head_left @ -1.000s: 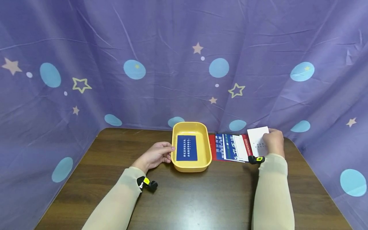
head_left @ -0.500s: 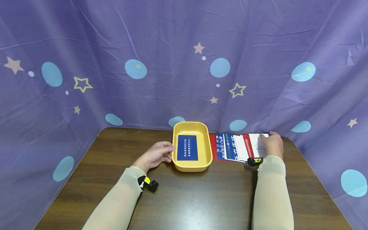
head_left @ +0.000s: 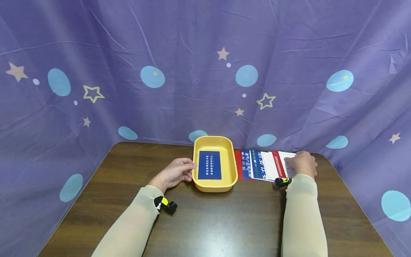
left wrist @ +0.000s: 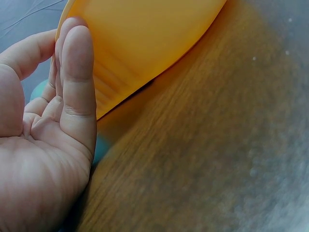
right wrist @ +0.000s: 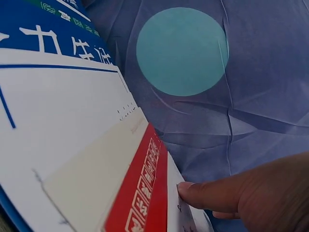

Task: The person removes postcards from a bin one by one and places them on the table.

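A yellow plastic tray (head_left: 230, 178) stands at the middle of the table, with a blue card (head_left: 209, 171) bearing white writing lying in it. At its left wall my left hand (head_left: 176, 172) pinches the rim, thumb on top and the other fingers outside. To the right of the tray runs an overlapping row of printed cards (head_left: 255, 164) in red, blue and white. A white card (head_left: 285, 156) with small print forms the right end of this row. My right hand (head_left: 302, 165) holds that card by its right edge, the thumb on its face.
The brown wooden table (head_left: 224, 221) ends at a purple curtain (head_left: 179, 107) with stars and blue spots, which hangs close behind the tray and cards. Each forearm wears a small black camera, the left camera (head_left: 166, 204) near the table surface.
My right hand has lowered the white card from a raised, tilted position to the right end of the row, beside the red strip. The left hand and tray have stayed put.
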{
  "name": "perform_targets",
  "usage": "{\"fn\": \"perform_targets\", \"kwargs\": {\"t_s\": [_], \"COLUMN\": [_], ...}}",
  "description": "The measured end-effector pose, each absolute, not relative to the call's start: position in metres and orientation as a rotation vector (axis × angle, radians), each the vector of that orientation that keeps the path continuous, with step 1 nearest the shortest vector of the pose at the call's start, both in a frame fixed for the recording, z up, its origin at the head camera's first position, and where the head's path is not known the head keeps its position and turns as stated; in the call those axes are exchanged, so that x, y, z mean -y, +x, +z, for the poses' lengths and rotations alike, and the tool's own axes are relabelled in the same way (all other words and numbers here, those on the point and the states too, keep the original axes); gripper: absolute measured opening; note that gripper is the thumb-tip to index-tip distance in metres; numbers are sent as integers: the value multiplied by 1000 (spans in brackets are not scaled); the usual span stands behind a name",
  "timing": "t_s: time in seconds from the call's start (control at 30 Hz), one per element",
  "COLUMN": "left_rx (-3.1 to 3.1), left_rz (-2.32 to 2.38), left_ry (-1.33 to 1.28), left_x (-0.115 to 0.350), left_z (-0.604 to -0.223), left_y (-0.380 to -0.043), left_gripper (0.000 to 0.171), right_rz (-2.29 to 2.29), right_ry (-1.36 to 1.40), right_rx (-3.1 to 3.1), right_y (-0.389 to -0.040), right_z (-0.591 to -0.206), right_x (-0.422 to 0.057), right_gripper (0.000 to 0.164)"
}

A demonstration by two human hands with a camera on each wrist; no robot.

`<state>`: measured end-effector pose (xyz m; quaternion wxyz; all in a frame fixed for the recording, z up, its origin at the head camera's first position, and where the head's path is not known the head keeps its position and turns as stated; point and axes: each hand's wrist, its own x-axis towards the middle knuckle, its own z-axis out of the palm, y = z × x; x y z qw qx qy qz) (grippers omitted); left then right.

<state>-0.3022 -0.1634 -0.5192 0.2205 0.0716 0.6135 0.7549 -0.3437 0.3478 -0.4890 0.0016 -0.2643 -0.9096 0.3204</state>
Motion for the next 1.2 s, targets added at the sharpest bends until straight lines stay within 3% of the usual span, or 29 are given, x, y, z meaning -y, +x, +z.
{"fn": "perform_targets", "kwargs": {"t_s": [0.47, 0.73, 1.2], "left_rx": [-1715, -1712, -1712], "left_rz": [2075, 2083, 2075], "left_ry": [195, 184, 187], "left_x": [163, 163, 166], "left_z": [-516, -516, -518], "left_y": [-301, -302, -301], "left_gripper": [10, 9, 10], "right_rz": [1044, 1103, 1081], "right_ry": [-762, -344, 142], "right_rx": [2806, 2785, 2888], "right_y": [-344, -349, -346], "right_z": [-467, -440, -410], "right_x": [-344, -321, -224], "right_gripper": [68, 58, 42]}}
